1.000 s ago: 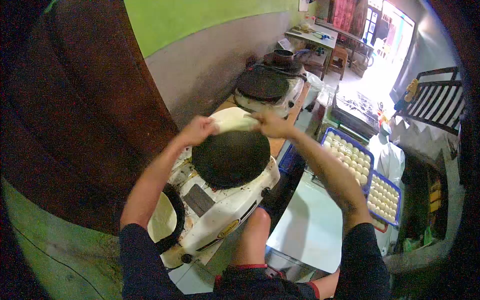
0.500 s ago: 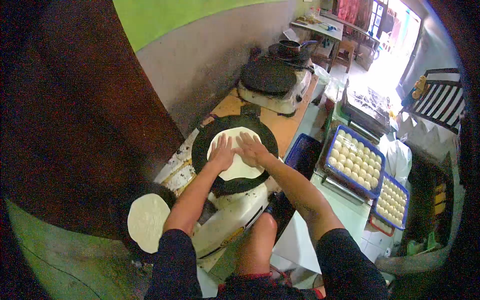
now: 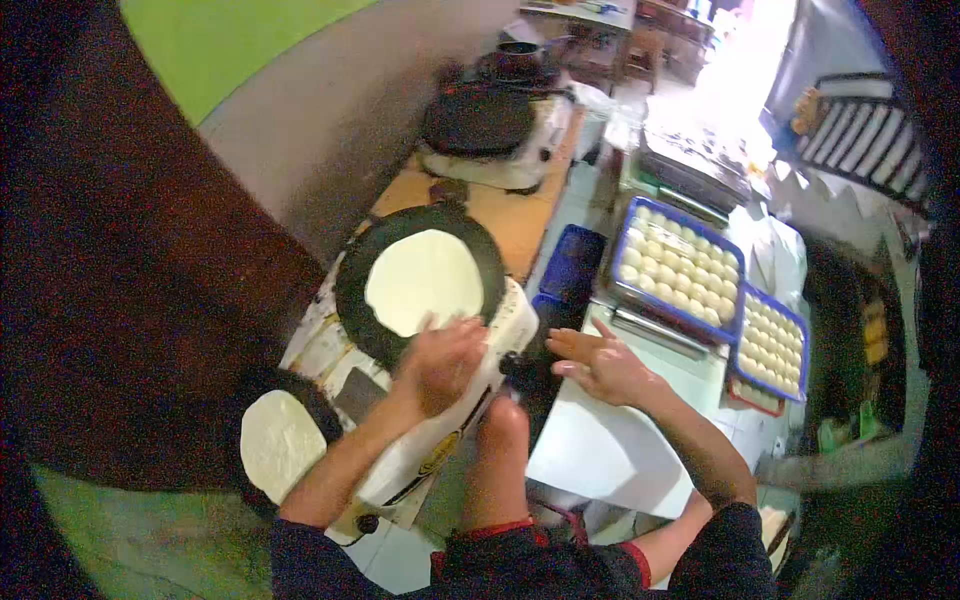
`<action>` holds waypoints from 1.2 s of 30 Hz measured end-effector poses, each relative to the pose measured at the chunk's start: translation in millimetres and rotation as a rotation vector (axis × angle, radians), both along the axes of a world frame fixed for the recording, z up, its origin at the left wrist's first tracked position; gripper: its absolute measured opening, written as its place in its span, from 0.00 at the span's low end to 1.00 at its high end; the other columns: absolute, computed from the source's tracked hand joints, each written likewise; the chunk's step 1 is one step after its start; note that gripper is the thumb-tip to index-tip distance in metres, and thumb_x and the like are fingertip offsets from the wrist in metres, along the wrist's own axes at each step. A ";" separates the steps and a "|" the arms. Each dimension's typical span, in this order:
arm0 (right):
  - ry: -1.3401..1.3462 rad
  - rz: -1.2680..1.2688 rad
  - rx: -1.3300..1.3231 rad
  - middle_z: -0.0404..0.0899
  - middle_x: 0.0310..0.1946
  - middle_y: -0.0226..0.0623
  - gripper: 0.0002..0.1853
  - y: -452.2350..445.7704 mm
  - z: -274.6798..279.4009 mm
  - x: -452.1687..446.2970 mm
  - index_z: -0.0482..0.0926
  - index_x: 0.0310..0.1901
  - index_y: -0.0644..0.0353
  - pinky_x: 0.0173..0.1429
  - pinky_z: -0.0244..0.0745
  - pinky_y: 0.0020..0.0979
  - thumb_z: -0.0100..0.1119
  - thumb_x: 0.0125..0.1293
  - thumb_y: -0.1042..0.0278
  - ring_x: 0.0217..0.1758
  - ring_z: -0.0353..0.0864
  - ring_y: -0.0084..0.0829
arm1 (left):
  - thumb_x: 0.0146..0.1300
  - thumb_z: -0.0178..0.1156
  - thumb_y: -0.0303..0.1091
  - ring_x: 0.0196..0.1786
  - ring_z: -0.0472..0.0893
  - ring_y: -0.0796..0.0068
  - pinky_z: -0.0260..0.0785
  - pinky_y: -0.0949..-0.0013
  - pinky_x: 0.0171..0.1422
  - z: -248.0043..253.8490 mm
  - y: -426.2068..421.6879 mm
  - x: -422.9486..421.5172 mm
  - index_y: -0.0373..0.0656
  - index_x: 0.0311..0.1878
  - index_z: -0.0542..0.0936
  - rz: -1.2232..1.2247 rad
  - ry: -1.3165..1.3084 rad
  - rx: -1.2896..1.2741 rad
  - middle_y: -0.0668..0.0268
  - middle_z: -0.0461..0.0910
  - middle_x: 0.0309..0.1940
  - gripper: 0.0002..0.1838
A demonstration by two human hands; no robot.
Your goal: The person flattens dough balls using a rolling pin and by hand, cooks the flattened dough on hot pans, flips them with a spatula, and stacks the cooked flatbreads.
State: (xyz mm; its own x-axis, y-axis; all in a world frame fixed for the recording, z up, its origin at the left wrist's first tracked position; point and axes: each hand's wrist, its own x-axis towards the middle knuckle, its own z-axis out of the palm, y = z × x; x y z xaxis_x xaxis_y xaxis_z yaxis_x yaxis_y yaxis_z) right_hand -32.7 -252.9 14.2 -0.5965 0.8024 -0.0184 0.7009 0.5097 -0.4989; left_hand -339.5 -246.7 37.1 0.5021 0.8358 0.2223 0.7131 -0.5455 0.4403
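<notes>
A round, pale flatbread [image 3: 422, 280] lies flat on a black griddle [image 3: 352, 285], which sits on a white stove [image 3: 512, 325]. My left hand [image 3: 442, 365] is over the near edge of the griddle, its fingers stretched beside the flatbread's lower edge; whether they touch it I cannot tell. Off to the right, my right hand [image 3: 605, 368] hovers above the front of the white table [image 3: 630, 440], fingers apart and holding nothing. A second flatbread [image 3: 278, 445] rests on another dark griddle [image 3: 322, 405] at lower left, partly behind my left forearm.
Blue trays [image 3: 738, 335] of dough balls [image 3: 680, 265] stand to the right. Behind the griddle is another stove with a dark plate [image 3: 478, 122]. A blue container [image 3: 572, 262] sits between stove and table. A flat grey piece [image 3: 360, 395] lies by my left forearm.
Both hands have come off the middle of the flatbread. My left hand has drawn back to the griddle's near edge, my right hand away to the right over the table. The view has shifted.
</notes>
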 end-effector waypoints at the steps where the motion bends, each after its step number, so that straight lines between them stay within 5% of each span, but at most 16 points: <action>1: 0.036 -0.098 -0.070 0.75 0.67 0.42 0.26 -13.3 1.3 26.2 0.79 0.63 0.52 0.80 0.54 0.51 0.46 0.77 0.44 0.72 0.71 0.42 | 0.74 0.53 0.42 0.68 0.75 0.48 0.58 0.47 0.76 5.4 -4.6 37.3 0.37 0.59 0.80 -0.096 -0.215 -0.112 0.49 0.79 0.61 0.21; 4: 0.129 -0.369 -0.131 0.81 0.58 0.47 0.23 -50.8 8.4 109.0 0.80 0.61 0.53 0.68 0.71 0.47 0.51 0.76 0.47 0.63 0.79 0.47 | 0.71 0.57 0.50 0.66 0.76 0.48 0.65 0.56 0.72 -56.4 13.5 160.2 0.31 0.60 0.78 0.048 -0.471 -0.385 0.44 0.77 0.62 0.28; 5: 0.059 -0.424 -0.006 0.86 0.48 0.50 0.21 -59.9 4.4 138.2 0.82 0.58 0.58 0.56 0.80 0.44 0.56 0.74 0.51 0.51 0.86 0.50 | 0.69 0.59 0.53 0.66 0.76 0.49 0.66 0.57 0.70 -75.4 29.2 199.8 0.30 0.60 0.78 0.136 -0.547 -0.460 0.43 0.77 0.63 0.31; 9: 0.318 -0.823 0.014 0.88 0.40 0.47 0.19 -69.1 1.1 259.4 0.86 0.51 0.60 0.50 0.82 0.41 0.59 0.72 0.53 0.44 0.89 0.45 | 0.70 0.57 0.55 0.56 0.76 0.57 0.67 0.59 0.61 -121.8 116.9 257.6 0.33 0.51 0.80 0.282 -0.517 -0.614 0.50 0.78 0.53 0.28; 12: 0.203 -0.959 0.128 0.88 0.40 0.50 0.19 -51.5 -30.2 345.6 0.86 0.52 0.58 0.53 0.82 0.39 0.61 0.69 0.53 0.45 0.89 0.41 | 0.70 0.56 0.56 0.49 0.76 0.62 0.68 0.61 0.55 -144.3 131.4 248.9 0.35 0.45 0.81 0.219 -0.406 -0.694 0.55 0.79 0.45 0.27; 15: 0.138 -1.049 0.059 0.87 0.47 0.49 0.19 -9.1 -90.7 405.8 0.87 0.52 0.51 0.61 0.77 0.43 0.62 0.66 0.51 0.54 0.85 0.47 | 0.71 0.54 0.57 0.42 0.76 0.67 0.68 0.62 0.48 -180.6 105.0 214.7 0.37 0.38 0.82 0.190 -0.347 -0.804 0.60 0.80 0.37 0.27; 19: -0.155 -0.999 -0.035 0.74 0.65 0.53 0.19 33.6 -85.9 392.9 0.86 0.53 0.49 0.74 0.64 0.50 0.59 0.67 0.49 0.74 0.66 0.51 | 0.72 0.56 0.50 0.38 0.78 0.70 0.70 0.66 0.45 -228.5 36.2 155.0 0.39 0.33 0.83 0.399 -0.405 -1.041 0.62 0.81 0.29 0.23; 21: -0.261 -0.967 -0.101 0.71 0.68 0.56 0.22 44.3 -85.8 382.5 0.86 0.54 0.49 0.79 0.55 0.57 0.56 0.66 0.47 0.79 0.55 0.54 | 0.71 0.58 0.44 0.44 0.79 0.67 0.72 0.64 0.49 -170.5 -12.5 160.9 0.37 0.38 0.83 0.508 -0.480 -0.923 0.59 0.81 0.35 0.18; 22: -0.301 -1.042 -0.204 0.57 0.77 0.50 0.26 54.6 -97.5 382.3 0.82 0.60 0.48 0.79 0.46 0.66 0.54 0.66 0.45 0.82 0.45 0.55 | 0.70 0.59 0.42 0.47 0.80 0.65 0.73 0.64 0.50 -141.9 -33.7 166.8 0.36 0.40 0.83 0.561 -0.518 -0.865 0.57 0.81 0.38 0.15; 25: -0.223 -1.210 0.017 0.58 0.77 0.50 0.27 63.3 -122.6 374.5 0.82 0.59 0.51 0.77 0.45 0.72 0.55 0.68 0.41 0.84 0.39 0.52 | 0.68 0.61 0.37 0.62 0.76 0.53 0.71 0.60 0.64 -120.7 -38.1 191.1 0.32 0.54 0.79 0.314 -0.383 -0.240 0.49 0.77 0.55 0.19; 27: -0.220 -1.192 0.013 0.64 0.73 0.54 0.27 67.3 -127.6 380.4 0.82 0.58 0.56 0.79 0.49 0.64 0.51 0.70 0.44 0.82 0.48 0.53 | 0.67 0.61 0.38 0.71 0.68 0.42 0.62 0.52 0.75 -91.1 -8.2 228.2 0.33 0.67 0.69 0.147 -0.307 -0.061 0.44 0.67 0.69 0.29; 29: -0.231 -1.136 -0.024 0.67 0.71 0.56 0.26 75.8 -148.8 399.6 0.82 0.58 0.56 0.80 0.51 0.60 0.50 0.71 0.45 0.80 0.53 0.54 | 0.67 0.62 0.40 0.73 0.65 0.39 0.54 0.48 0.79 -102.6 52.2 264.2 0.36 0.71 0.65 0.070 -0.195 0.186 0.43 0.64 0.72 0.33; 31: -0.244 -1.160 0.105 0.69 0.68 0.59 0.24 74.5 -165.7 399.9 0.83 0.56 0.57 0.81 0.49 0.54 0.49 0.71 0.49 0.77 0.59 0.54 | 0.66 0.63 0.43 0.68 0.72 0.43 0.53 0.46 0.79 -147.6 108.1 281.6 0.42 0.73 0.64 0.172 0.090 0.328 0.47 0.74 0.65 0.35; 32: -0.276 -1.154 0.092 0.69 0.69 0.59 0.25 72.3 -161.2 398.6 0.84 0.55 0.57 0.82 0.48 0.54 0.49 0.71 0.48 0.78 0.58 0.54 | 0.66 0.63 0.44 0.65 0.75 0.44 0.56 0.47 0.76 -140.7 119.0 282.3 0.43 0.71 0.67 0.148 0.113 0.106 0.47 0.77 0.60 0.33; 34: -0.282 -1.151 -0.157 0.50 0.80 0.48 0.29 72.4 -132.8 396.0 0.78 0.63 0.53 0.76 0.44 0.74 0.52 0.68 0.43 0.84 0.37 0.57 | 0.65 0.64 0.46 0.59 0.81 0.47 0.63 0.50 0.72 -127.0 140.5 276.8 0.44 0.66 0.73 0.084 0.165 -0.335 0.49 0.84 0.52 0.29; 36: -0.321 -1.081 -0.251 0.52 0.79 0.49 0.32 78.0 -124.8 395.6 0.78 0.64 0.54 0.76 0.43 0.74 0.54 0.65 0.41 0.84 0.37 0.57 | 0.63 0.66 0.45 0.53 0.83 0.47 0.69 0.51 0.65 -130.8 151.2 240.8 0.44 0.59 0.78 -0.014 0.235 -0.374 0.50 0.85 0.46 0.24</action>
State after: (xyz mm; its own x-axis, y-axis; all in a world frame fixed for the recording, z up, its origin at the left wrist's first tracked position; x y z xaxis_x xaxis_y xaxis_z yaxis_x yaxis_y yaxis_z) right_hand 362.9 -174.9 -110.6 0.4606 0.8436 -0.2761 0.8237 -0.5221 -0.2213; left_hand -98.7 -95.5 -93.7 0.5149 0.8296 -0.2160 0.8112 -0.3900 0.4357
